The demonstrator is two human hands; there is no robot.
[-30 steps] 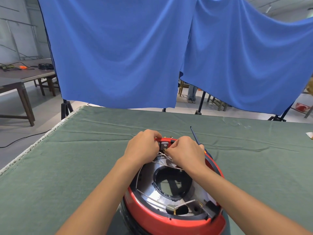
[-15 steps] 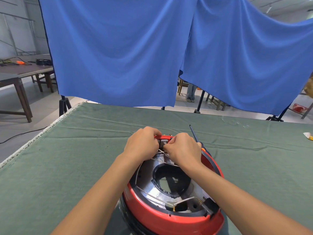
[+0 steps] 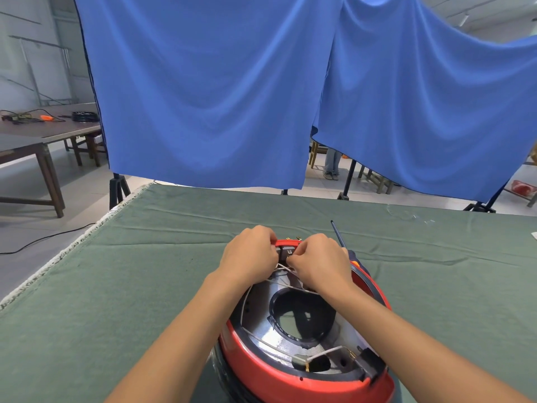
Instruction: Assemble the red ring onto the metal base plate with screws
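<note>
The red ring [image 3: 261, 370] lies around the metal base plate [image 3: 261, 330] on the green table, near me. White wires cross the plate, which has a dark round opening in its middle. My left hand [image 3: 250, 257] grips the far rim of the red ring with curled fingers. My right hand [image 3: 319, 263] pinches something small at a grey block [image 3: 286, 252] set in that rim; what it pinches is hidden. Small brass screws [image 3: 293, 237] lie on the cloth just beyond the rim.
A screwdriver with a thin dark shaft [image 3: 338, 235] lies on the green cloth [image 3: 145, 271] right of my right hand. Blue curtains [image 3: 218, 97] hang behind the table. A wooden table [image 3: 43, 132] with cables stands far left. The table's left edge [image 3: 72, 248] is frayed.
Both hands have stayed at the far rim, shifting only slightly. The camera view has tilted a little upward.
</note>
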